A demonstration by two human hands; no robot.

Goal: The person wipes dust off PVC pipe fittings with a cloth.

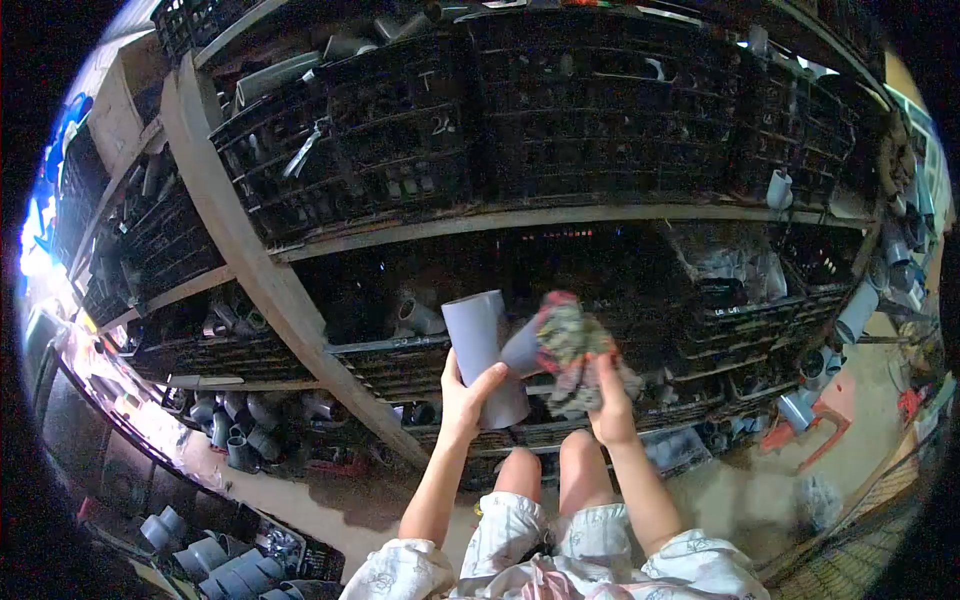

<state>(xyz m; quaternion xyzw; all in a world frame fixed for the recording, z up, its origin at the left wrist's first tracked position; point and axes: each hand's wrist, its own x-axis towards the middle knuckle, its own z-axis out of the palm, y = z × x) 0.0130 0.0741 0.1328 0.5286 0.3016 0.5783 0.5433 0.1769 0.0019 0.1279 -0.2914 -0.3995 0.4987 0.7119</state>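
Note:
A grey plastic pipe fitting (pixel 481 340) with a side branch is held up in the middle of the view. My left hand (pixel 468 400) grips its main tube from below, the thumb lying across the front near the branch. A crumpled patterned cloth (pixel 572 350), partly blurred, covers the end of the branch, which points up and to the right. My right hand (pixel 612 400) holds this cloth, with fingers pressed into it. What lies beneath the cloth is hidden.
Black crates (pixel 600 140) of fittings fill the shelves ahead, with a wooden post (pixel 235 210) at left. More grey fittings (pixel 225 565) lie at lower left. A red plastic object (pixel 825 430) is on the floor at right.

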